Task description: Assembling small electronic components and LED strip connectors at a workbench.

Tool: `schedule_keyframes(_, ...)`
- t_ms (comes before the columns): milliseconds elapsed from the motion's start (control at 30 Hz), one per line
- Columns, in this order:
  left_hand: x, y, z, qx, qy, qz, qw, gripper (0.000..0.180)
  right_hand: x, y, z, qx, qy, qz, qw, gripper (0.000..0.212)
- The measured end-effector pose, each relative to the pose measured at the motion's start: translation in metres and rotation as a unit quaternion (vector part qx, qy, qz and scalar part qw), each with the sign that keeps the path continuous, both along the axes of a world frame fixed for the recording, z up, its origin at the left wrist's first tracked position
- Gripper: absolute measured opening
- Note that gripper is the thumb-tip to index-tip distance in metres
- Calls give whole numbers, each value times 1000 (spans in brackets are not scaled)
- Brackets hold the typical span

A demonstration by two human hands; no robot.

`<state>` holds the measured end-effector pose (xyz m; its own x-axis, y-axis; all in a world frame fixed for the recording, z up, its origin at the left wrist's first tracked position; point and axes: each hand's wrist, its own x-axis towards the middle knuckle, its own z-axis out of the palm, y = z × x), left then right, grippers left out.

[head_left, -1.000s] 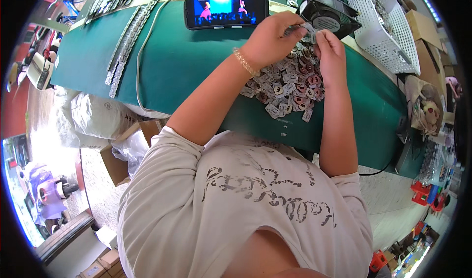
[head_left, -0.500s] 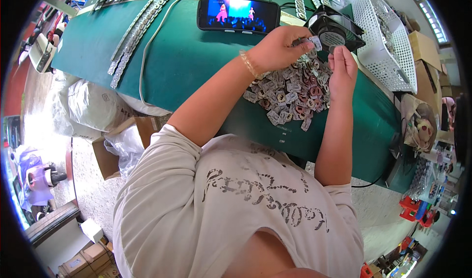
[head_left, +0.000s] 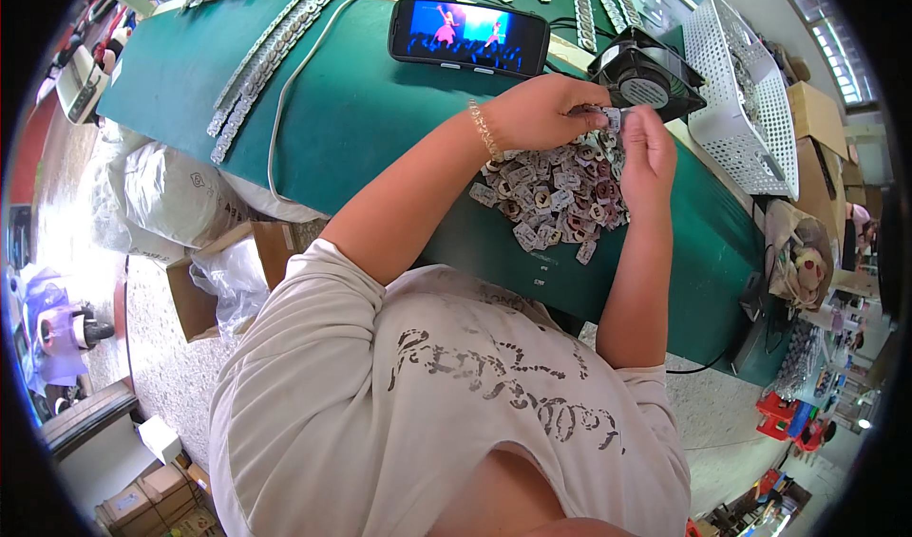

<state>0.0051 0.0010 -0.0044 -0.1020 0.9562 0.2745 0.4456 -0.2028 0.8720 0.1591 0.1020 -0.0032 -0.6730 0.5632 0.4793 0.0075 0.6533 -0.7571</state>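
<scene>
My left hand (head_left: 551, 112) is closed, pinching a small flat silvery metal piece (head_left: 613, 117) between thumb and fingers. Against the other end of that piece, the fingertips of my right hand (head_left: 650, 150) are pressed together; they partly hide what they grip. Below both hands a loose pile of small stamped metal pieces (head_left: 546, 200), silvery with some reddish ones, lies on the green tabletop (head_left: 370, 143). Just beyond my fingers stands a black square fan (head_left: 648, 74).
A phone (head_left: 468, 36) playing a stage show leans at the table's far side. Long linked metal strips (head_left: 271, 67) lie to the left, beside a pale cable (head_left: 290, 91). At right stands a white perforated basket (head_left: 736, 110). An open cardboard box (head_left: 195, 300) is below the table's left edge.
My right hand has moved left and slightly down, so its fingertips now meet the piece in my left hand. The whole view has shifted a little.
</scene>
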Motion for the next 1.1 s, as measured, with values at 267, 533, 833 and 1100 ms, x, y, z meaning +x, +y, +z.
schedule_keyframes(267, -2, 1, -3, 34, 24, -7, 999, 23, -2, -4, 0, -13, -40, 12, 999, 20)
schedule_keyframes(533, -4, -1, 1, -27, -38, -55, 997, 21, 4, 0, -4, -70, -42, 59, 995, 22)
schedule_keyframes(833, -3, 1, -2, 7, -50, -30, 998, 20, 3, -3, 3, -39, -59, 51, 996, 19)
schedule_keyframes(1100, -7, 1, -2, -21, -196, -134, 971, 19, 4, -1, 4, -303, 56, 96, 946, 21)
